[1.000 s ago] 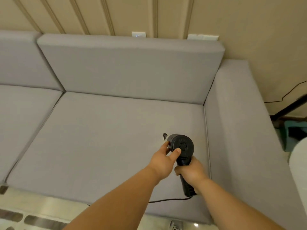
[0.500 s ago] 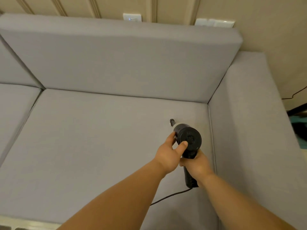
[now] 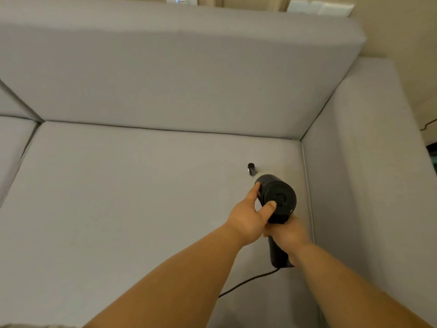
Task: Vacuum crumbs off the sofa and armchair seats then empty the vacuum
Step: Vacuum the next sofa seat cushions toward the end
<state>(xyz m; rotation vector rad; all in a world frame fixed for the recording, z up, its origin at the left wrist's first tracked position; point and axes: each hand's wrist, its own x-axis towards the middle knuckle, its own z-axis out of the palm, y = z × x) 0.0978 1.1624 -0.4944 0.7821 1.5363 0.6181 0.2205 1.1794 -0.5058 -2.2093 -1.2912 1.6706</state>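
Note:
A small black handheld vacuum (image 3: 279, 200) points away from me over the right part of the grey sofa seat cushion (image 3: 142, 197). Its thin nozzle tip (image 3: 251, 167) is down near the fabric, close to the right armrest. My left hand (image 3: 250, 217) grips the round motor body from the left, thumb on its rear cap. My right hand (image 3: 287, 234) is wrapped round the handle below the body. A black cord (image 3: 248, 281) trails from the handle's end toward me. A few pale specks lie on the cushion left of the vacuum; they are too small to tell apart.
The grey back cushion (image 3: 177, 74) rises behind the seat and the padded right armrest (image 3: 364, 174) stands just right of the vacuum. A second seat cushion (image 3: 11, 143) adjoins at the left. White wall outlets (image 3: 319, 8) sit above the backrest.
The view has closed in on the sofa and tilted down. Both hands have carried the vacuum farther back over the seat toward the corner by the right armrest; the grip is the same.

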